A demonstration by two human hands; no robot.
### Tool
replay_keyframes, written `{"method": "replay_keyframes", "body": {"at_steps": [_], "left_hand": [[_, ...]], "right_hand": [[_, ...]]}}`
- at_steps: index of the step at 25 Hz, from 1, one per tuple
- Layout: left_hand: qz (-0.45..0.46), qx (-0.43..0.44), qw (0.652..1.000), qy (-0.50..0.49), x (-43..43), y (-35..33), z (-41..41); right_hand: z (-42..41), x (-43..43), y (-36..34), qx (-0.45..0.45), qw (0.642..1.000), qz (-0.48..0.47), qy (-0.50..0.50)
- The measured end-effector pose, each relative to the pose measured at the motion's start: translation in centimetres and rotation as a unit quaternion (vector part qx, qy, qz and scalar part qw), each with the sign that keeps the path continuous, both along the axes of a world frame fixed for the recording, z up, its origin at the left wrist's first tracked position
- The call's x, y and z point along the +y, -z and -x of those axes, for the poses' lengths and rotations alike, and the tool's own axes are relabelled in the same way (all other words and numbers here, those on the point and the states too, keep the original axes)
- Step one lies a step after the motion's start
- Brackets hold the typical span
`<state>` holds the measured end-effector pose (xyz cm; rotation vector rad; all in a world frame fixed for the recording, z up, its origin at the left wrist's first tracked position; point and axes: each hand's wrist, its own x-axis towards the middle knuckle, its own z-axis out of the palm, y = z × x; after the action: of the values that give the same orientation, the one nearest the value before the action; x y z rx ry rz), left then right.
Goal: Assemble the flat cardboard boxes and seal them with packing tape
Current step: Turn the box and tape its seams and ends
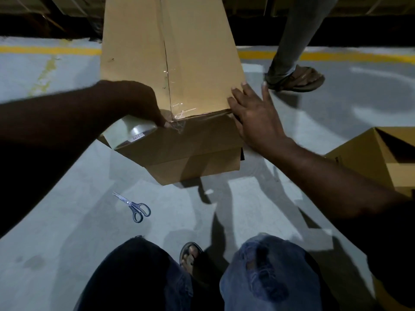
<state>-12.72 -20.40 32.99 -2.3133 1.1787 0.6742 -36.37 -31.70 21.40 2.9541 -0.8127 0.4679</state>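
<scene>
We see the cardboard box (139,52) standing on the floor (67,232) just ahead of our knees, plain brown and long. Its top flaps are closed along a centre seam. A strip of clear tape (174,86) runs down that seam, wrinkles at the near edge and folds onto the front face. Our left hand (134,102) grips the tape roll (129,133), its fingers curled round it and one fingertip pressing the tape at the edge. Our right hand (253,111) lies flat on the near right corner, fingers spread. The floor is grey and painted, crossed by a yellow line (45,50). Scissors (134,206) lie on it to our left, apart from the box. A second box (363,158) sits open at the right, and another person's sandalled foot (298,79) is beyond it. The far background is dark.
</scene>
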Motion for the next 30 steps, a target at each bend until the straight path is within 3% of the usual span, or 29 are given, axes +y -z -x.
{"method": "replay_keyframes", "body": {"at_steps": [7,10,18,25,30], "left_hand": [[-0.014,0.013,1.000,-0.020,-1.8,1.5,0.8],[-0.020,0.016,0.999,-0.028,-2.0,1.9,0.8],[-0.043,0.045,0.998,-0.001,-0.1,-0.1,-1.0],[0.077,0.197,0.977,0.033,5.9,-2.9,-2.8],[0.099,0.140,0.985,-0.015,10.3,-4.2,-6.5]], "right_hand": [[-5.4,1.8,-1.0,0.060,0.991,-0.061,-0.105],[-6.2,2.5,-0.8,0.081,0.991,-0.044,-0.096],[-6.5,2.7,-0.3,0.032,0.994,-0.072,-0.074],[-6.3,2.5,-0.3,0.033,0.993,-0.079,-0.080],[-6.4,2.5,-0.4,0.027,0.992,-0.097,-0.076]]}}
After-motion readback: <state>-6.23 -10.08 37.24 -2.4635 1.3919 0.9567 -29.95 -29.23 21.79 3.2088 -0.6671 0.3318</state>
